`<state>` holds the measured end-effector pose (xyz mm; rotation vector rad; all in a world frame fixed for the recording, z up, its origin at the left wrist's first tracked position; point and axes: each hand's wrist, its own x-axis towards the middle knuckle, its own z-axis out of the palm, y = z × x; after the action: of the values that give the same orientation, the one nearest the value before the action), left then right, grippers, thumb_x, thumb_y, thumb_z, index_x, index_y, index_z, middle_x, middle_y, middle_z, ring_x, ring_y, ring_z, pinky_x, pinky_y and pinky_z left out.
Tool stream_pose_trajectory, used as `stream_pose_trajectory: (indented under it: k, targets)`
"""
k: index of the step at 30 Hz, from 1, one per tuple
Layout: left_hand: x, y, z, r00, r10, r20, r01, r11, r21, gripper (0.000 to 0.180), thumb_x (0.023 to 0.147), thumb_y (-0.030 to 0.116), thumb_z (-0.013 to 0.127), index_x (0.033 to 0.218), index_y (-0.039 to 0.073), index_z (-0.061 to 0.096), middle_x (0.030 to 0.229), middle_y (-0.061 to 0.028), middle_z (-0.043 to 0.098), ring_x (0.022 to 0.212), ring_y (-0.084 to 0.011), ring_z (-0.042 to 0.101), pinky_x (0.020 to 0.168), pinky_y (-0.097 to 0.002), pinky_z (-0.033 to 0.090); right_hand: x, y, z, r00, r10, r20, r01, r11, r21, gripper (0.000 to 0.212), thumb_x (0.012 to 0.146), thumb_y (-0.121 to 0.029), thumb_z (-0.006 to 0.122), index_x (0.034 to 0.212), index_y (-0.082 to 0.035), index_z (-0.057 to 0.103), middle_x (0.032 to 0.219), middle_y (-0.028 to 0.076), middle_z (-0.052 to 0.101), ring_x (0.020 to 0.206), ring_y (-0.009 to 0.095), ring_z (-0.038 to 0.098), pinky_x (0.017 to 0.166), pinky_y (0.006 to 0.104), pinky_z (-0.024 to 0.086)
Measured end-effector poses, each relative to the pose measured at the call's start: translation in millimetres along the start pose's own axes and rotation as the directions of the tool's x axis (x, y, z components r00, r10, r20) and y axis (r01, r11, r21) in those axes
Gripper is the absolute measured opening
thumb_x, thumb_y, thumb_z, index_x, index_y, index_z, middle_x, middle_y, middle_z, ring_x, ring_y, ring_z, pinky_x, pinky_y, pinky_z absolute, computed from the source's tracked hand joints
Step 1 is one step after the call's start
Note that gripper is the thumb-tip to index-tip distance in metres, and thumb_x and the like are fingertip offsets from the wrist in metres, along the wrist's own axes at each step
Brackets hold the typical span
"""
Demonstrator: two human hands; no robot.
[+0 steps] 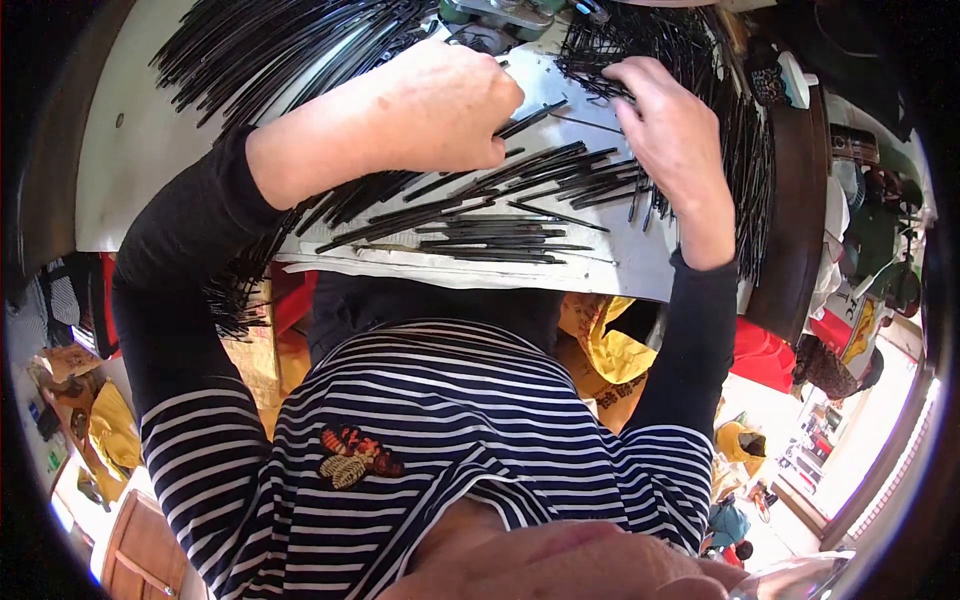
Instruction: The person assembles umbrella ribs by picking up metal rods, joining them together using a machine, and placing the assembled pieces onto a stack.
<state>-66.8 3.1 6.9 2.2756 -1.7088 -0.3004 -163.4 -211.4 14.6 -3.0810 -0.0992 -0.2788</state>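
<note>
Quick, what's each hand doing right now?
Left hand: closed in a fist on thin black sticks.
Right hand: fingers curled down into the pile of black sticks; a grip cannot be told.

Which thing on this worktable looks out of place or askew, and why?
Some black sticks hang over the table's near edge beneath the left forearm, off the white surface. The rest lie on top, by the left hand and right hand.

Black long sleeves [170, 290], navy-white striped top [450, 440], orange embroidered patch [355, 455].
</note>
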Motion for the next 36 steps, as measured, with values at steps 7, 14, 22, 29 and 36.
stream_pose_trajectory:
  k: [7, 14, 22, 29, 36]
  targets:
    - [2, -9, 2, 0.993, -0.114, -0.028, 0.107, 0.977, -0.185, 0.015, 0.07, 0.016, 0.058, 0.071, 0.001, 0.063, 0.065, -0.014, 0.062, 0.063, -0.0286, 0.062, 0.062, -0.0337, 0.05, 9, 5, 15, 0.98, -0.181, -0.085, 0.173, 0.981, -0.091, 0.009, 0.08, -0.012, 0.057, 0.088, -0.007, 0.056, 0.088, 0.005, 0.057, 0.08, 0.025, 0.06, 0.064, 0.0347, 0.05]
    - [3, -22, 1, 0.996, -0.072, -0.055, 0.051, 0.949, -0.312, 0.016, 0.072, 0.014, 0.061, 0.075, -0.001, 0.064, 0.067, -0.0129, 0.063, 0.063, -0.0239, 0.063, 0.063, -0.0302, 0.049, 11, 1, 19, 0.973, -0.2, -0.116, 0.191, 0.977, -0.09, 0.009, 0.08, -0.01, 0.056, 0.089, -0.008, 0.055, 0.089, 0.005, 0.057, 0.078, 0.024, 0.06, 0.064, 0.0349, 0.05]
    - [7, -29, -9, 0.995, -0.102, 0.016, 0.095, 0.841, -0.533, 0.021, 0.073, 0.015, 0.062, 0.085, -0.002, 0.064, 0.065, -0.0062, 0.061, 0.054, -0.0124, 0.057, 0.053, -0.026, 0.046, 9, 1, 20, 0.977, -0.191, -0.095, 0.184, 0.98, -0.073, 0.008, 0.08, -0.009, 0.054, 0.088, -0.006, 0.052, 0.087, 0.007, 0.055, 0.077, 0.024, 0.061, 0.062, 0.0358, 0.051]
    - [3, -29, -17, 0.965, -0.249, 0.081, 0.232, 0.67, -0.705, 0.027, 0.077, 0.016, 0.058, 0.092, -0.006, 0.061, 0.062, -0.0014, 0.057, 0.046, -0.0045, 0.048, 0.041, -0.0185, 0.037, 12, 1, 17, 0.979, -0.201, -0.043, 0.197, 0.977, -0.085, 0.013, 0.079, -0.009, 0.055, 0.092, -0.007, 0.055, 0.088, 0.008, 0.055, 0.078, 0.024, 0.06, 0.062, 0.0355, 0.051]
    - [5, -51, -12, 0.966, -0.248, 0.077, 0.235, 0.706, -0.668, 0.03, 0.084, 0.026, 0.057, 0.097, -0.001, 0.062, 0.066, -0.0005, 0.059, 0.048, -0.0035, 0.05, 0.04, -0.0173, 0.037, 17, -27, 5, 0.97, -0.088, -0.227, 0.137, 0.968, 0.209, 0.005, 0.083, -0.007, 0.057, 0.088, -0.005, 0.056, 0.085, 0.005, 0.063, 0.068, 0.021, 0.063, 0.061, 0.0273, 0.05]
